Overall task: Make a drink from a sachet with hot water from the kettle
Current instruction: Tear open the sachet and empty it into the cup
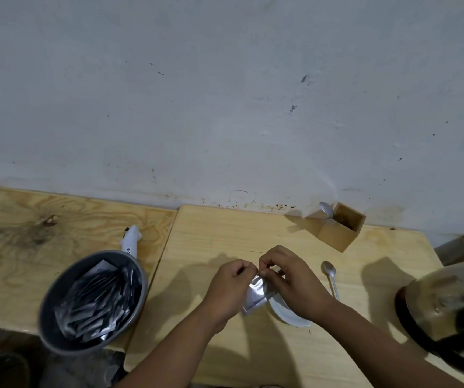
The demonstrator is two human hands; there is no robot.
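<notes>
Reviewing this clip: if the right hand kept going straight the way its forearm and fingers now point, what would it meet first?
The left hand, most likely: the right hand points up-left, and both already pinch the top of the same silver sachet, fingertips nearly touching.

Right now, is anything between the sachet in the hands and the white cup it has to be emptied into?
Nothing visible. Both hands, left hand and right hand, pinch the top of the sachet directly beside the white cup, whose opening is partly hidden behind the right hand and wrist. The spoon lies off to the right.
</notes>
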